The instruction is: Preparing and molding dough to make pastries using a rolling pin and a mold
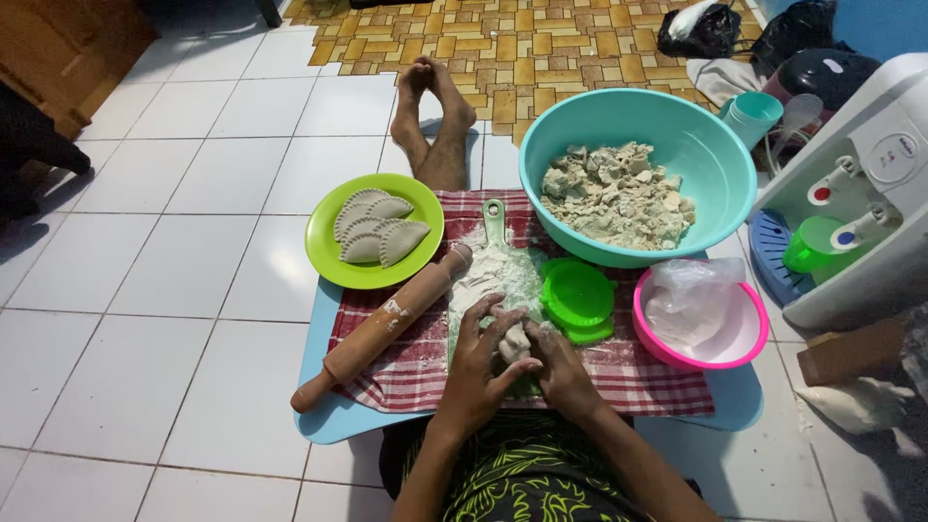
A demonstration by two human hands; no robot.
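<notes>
I sit on the white tiled floor (164,290) with a light blue mat (319,416) before me, and a red and white checked cloth (638,372) covers most of it. At the mat's far right corner stands the big teal basin (710,145), with a heap of torn dough pieces (619,193) lying in it. At the far left corner, overhanging the mat's edge, sits the lime green plate (324,256) carrying 4 crimped half-moon pastries (379,230). The wooden rolling pin (387,324) lies slantwise along the cloth's left side, one end near the plate, the other past the cloth's near left corner. At the right edge rests the pink bowl (657,350) with a crumpled clear plastic bag (691,295) inside. Just left of it lies the green hinged pastry press (577,295). In the middle of the cloth lies a green floured board (495,251), its handle pointing away from me. On the board's near end, my left hand (478,372) and right hand (561,372) meet around a small lump of dough (515,340). Both are loosely curled, fingers half bent, pressing the lump between them; the left fingers spread over its top and side, the right cups it from the other side.
</notes>
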